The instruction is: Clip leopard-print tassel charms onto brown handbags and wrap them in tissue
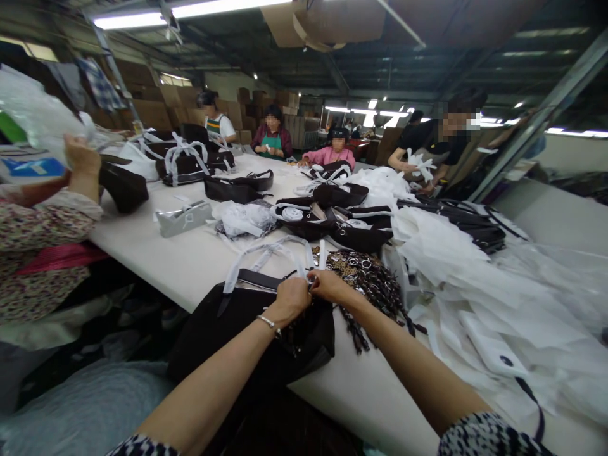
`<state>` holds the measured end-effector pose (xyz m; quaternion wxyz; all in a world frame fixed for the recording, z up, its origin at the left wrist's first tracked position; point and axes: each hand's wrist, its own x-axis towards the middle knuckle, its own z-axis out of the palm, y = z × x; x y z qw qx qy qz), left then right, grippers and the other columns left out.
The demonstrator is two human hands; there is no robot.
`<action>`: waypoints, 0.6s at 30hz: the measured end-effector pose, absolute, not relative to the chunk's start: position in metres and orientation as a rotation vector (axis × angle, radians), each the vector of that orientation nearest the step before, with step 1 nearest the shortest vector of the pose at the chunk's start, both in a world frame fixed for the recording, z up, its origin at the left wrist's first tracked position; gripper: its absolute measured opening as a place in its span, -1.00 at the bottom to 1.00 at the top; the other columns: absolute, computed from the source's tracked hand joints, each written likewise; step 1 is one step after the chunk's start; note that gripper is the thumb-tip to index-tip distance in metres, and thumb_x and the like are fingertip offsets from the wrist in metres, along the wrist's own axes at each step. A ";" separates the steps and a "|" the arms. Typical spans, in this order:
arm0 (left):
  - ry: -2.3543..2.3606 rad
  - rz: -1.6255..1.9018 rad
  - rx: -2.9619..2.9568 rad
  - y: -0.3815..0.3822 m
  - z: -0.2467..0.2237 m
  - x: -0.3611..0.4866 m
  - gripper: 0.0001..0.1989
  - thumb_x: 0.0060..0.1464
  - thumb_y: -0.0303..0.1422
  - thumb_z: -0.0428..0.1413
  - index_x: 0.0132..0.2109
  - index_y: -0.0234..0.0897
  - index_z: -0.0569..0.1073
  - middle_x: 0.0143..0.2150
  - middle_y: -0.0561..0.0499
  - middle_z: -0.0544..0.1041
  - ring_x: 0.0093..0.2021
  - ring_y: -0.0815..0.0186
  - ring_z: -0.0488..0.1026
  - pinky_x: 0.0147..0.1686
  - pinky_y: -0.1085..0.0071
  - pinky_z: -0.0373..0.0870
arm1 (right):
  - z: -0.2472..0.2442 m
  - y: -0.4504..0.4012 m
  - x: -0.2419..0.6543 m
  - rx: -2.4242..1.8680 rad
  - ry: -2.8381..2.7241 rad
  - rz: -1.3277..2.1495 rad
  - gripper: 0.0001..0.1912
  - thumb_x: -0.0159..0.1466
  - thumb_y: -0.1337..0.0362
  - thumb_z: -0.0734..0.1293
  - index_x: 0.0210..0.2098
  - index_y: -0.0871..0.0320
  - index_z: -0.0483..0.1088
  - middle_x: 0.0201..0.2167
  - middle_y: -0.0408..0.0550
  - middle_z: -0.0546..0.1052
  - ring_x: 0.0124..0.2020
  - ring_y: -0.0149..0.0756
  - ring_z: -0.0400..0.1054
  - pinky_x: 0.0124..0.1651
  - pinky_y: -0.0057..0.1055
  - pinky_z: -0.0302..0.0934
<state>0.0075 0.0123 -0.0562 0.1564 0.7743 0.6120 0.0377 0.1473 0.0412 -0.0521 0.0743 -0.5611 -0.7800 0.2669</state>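
In front of me a dark handbag rests at the table's near edge, its handles wrapped in white material. My left hand is closed at the bag's upper right, by the base of a handle. Touching it from the right, my right hand pinches at the same spot. What the fingers grip is small and mostly hidden. Just beyond my right hand lies a pile of dark and leopard-patterned straps with metal rings.
White sheets cover the table's right side. Several dark bags and a grey tape dispenser lie farther back. A co-worker's hand is at the left; several people work across the table. Grey wrapping sits at lower left.
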 end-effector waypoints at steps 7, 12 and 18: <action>1.668 0.335 2.107 0.011 -0.046 -0.039 -0.80 0.08 -0.43 -0.04 -0.26 -0.29 0.48 -0.27 -0.12 0.61 -0.23 0.18 0.53 -0.28 0.38 0.34 | -0.039 0.020 0.168 -1.619 -2.224 0.611 -0.63 0.11 0.47 0.35 -0.08 0.18 0.51 -0.19 -0.02 0.59 -0.15 -0.24 0.43 0.00 -0.41 0.20; 1.383 0.449 2.049 -0.006 -0.036 -0.044 -0.79 0.18 -0.37 -0.11 -0.28 -0.25 0.42 -0.39 0.07 0.57 -0.37 0.36 0.49 -0.38 0.51 0.31 | -0.046 0.006 0.159 -1.423 -1.980 0.926 -0.68 0.15 0.31 0.37 -0.08 0.15 0.53 -0.26 -0.09 0.59 -0.30 -0.32 0.40 -0.16 -0.44 0.24; 1.264 0.627 1.933 -0.012 -0.039 -0.036 -0.81 0.19 -0.30 -0.04 -0.33 -0.26 0.40 -0.47 0.10 0.48 -0.45 0.37 0.40 -0.42 0.48 0.25 | -0.058 0.007 0.156 -1.272 -1.723 1.425 -0.70 0.14 0.13 0.36 -0.26 0.24 0.54 -0.54 -0.17 0.47 -0.53 -0.45 0.25 -0.45 -0.52 0.13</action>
